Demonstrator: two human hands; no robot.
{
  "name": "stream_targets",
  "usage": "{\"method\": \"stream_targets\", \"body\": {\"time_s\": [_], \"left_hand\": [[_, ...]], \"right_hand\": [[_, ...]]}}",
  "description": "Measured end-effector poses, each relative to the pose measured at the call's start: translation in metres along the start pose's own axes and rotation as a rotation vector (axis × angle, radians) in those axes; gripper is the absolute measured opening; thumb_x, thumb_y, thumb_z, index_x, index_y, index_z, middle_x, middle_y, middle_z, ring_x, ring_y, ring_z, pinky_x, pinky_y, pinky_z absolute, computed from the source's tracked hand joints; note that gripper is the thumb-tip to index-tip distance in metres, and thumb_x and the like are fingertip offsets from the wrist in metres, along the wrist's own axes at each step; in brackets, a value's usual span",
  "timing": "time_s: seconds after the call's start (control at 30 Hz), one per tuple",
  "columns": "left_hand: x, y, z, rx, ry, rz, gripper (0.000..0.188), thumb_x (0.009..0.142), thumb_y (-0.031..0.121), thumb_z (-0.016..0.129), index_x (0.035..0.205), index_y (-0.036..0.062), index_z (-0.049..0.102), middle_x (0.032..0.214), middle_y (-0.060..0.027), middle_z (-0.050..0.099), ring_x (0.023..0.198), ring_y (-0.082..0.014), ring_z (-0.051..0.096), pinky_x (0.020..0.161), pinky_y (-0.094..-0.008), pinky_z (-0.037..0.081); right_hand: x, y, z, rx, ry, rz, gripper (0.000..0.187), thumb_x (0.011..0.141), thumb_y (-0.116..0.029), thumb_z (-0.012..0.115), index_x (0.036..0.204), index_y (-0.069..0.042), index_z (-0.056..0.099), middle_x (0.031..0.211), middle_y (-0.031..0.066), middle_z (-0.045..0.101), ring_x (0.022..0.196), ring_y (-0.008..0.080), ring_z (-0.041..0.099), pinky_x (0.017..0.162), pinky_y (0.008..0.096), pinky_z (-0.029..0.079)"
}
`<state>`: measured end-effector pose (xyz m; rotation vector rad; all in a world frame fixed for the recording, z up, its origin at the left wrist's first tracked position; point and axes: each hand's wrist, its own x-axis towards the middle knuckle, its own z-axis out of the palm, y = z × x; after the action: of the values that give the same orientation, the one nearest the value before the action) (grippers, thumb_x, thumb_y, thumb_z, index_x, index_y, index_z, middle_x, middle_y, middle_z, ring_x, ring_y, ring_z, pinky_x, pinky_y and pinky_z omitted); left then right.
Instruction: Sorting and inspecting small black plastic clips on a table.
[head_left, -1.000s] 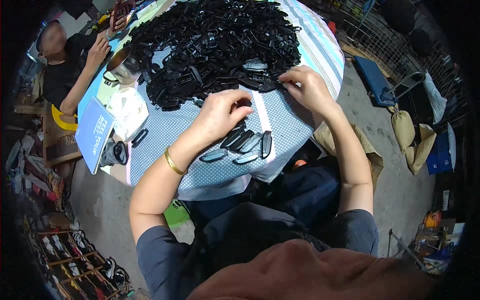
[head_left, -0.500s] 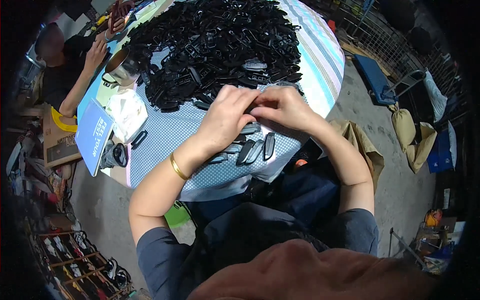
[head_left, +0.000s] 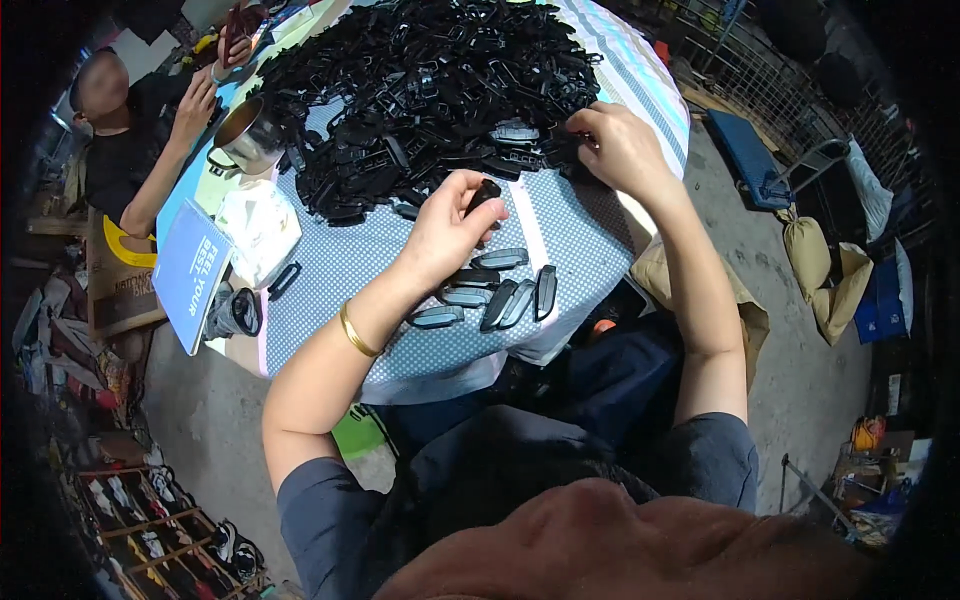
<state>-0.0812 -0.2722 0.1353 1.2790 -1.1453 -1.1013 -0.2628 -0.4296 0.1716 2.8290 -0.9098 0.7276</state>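
One desk point(head_left: 325, 265); one heap point(head_left: 430, 90), its clips uncountable; seven loose clips point(head_left: 517, 303) nearer; one clip point(head_left: 484, 193) in the left grip point(head_left: 450, 225); one mug point(head_left: 255, 145), one book point(head_left: 188, 280), one bag point(head_left: 258, 225), one black loop point(head_left: 277, 289).

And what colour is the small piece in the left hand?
The small piece is black, best seen in head view.

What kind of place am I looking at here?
Probably a small, makeshift workshop or storeroom, though I can't be certain. A large heap of small black parts covers much of a cloth-covered table, and beyond it a blue flatbed trolley and tan sacks stand on bare grey floor.
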Motion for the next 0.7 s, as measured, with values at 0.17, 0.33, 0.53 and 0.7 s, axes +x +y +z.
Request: {"method": "stream_targets", "body": {"time_s": [0.17,0.33,0.53,0.7], "left_hand": [[0.002,0.007,-0.001,-0.137,-0.057,-0.113,0.035,0.089,0.016,0.053,0.118,0.0020,0.041,0.083,-0.0039,0.056,0.064,-0.0057,0.047,0.053,-0.0192,0.039],[0.002,0.005,-0.008,-0.529,-0.107,-0.175,0.033,0.096,0.017,0.038,0.124,0.0010,0.045,0.088,-0.0062,0.056,0.070,-0.0094,0.051,0.059,-0.0208,0.044],[0.003,0.007,-0.004,-0.497,-0.037,-0.126,0.033,0.093,0.013,0.044,0.123,-0.0008,0.047,0.093,-0.0089,0.059,0.077,-0.0126,0.057,0.067,-0.0231,0.048],[0.003,0.004,-0.003,-0.223,-0.001,0.053,0.043,0.084,0.003,0.059,0.125,-0.0027,0.046,0.097,-0.0072,0.061,0.084,-0.0116,0.060,0.077,-0.0225,0.049]], "right_hand": [[-0.006,0.008,0.001,0.009,-0.164,-0.015,0.027,0.070,-0.009,0.069,0.096,-0.007,0.066,0.091,0.0092,0.060,0.092,0.0270,0.055,0.079,0.0360,0.047],[-0.006,0.010,0.015,-0.054,-0.157,-0.073,0.024,0.069,-0.009,0.066,0.093,-0.009,0.068,0.088,0.0085,0.060,0.090,0.0270,0.056,0.077,0.0365,0.048],[-0.012,-0.012,-0.004,0.153,0.037,-0.231,0.028,0.067,0.001,0.065,0.094,-0.005,0.067,0.089,0.0104,0.062,0.085,0.0282,0.058,0.074,0.0363,0.049],[-0.018,-0.049,-0.012,0.584,-0.019,-0.225,0.034,0.068,0.006,0.062,0.101,-0.003,0.063,0.089,0.0094,0.063,0.082,0.0221,0.062,0.070,0.0301,0.051]]}}
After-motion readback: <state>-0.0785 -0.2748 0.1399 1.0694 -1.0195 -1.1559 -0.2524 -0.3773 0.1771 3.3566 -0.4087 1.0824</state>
